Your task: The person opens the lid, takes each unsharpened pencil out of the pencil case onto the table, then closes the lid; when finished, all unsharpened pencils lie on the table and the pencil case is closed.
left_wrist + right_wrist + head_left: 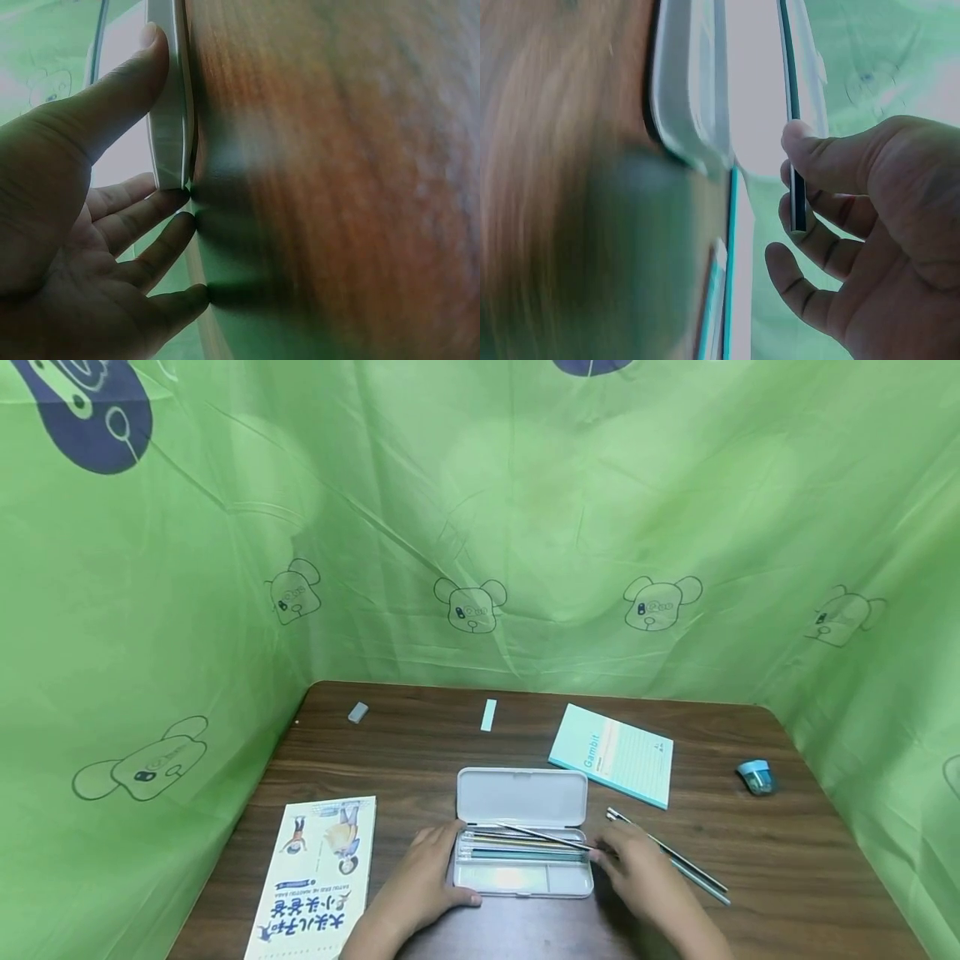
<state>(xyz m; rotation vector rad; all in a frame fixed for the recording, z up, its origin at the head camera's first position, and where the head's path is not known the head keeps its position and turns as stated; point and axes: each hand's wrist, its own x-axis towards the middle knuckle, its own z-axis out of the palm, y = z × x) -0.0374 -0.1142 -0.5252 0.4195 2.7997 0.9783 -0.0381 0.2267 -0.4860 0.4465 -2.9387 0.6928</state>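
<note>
An open white pencil case (pixel 498 881) lies at the front middle of the table, its lid (pixel 521 795) tipped back. Several pencils (pixel 525 853) lie in its rear compartment. My left hand (pixel 423 877) holds the case's left end, thumb along the front wall and fingers at the end and back corner. Between thumb and fingertips, my right hand (pixel 637 868) pinches a dark pencil (pixel 793 82) near one end. This pencil slants over the case, above the others. Two more pencils (pixel 697 872), one dark and one teal, lie on the table beside the right hand.
A picture book (pixel 322 868) lies to the left and a light blue notebook (pixel 615 752) behind the case on the right. Farther back are a grey eraser (pixel 358 712) and a pale strip (pixel 488 715). A blue sharpener (pixel 756 777) sits far right. Green cloth (pixel 480 527) surrounds the table.
</note>
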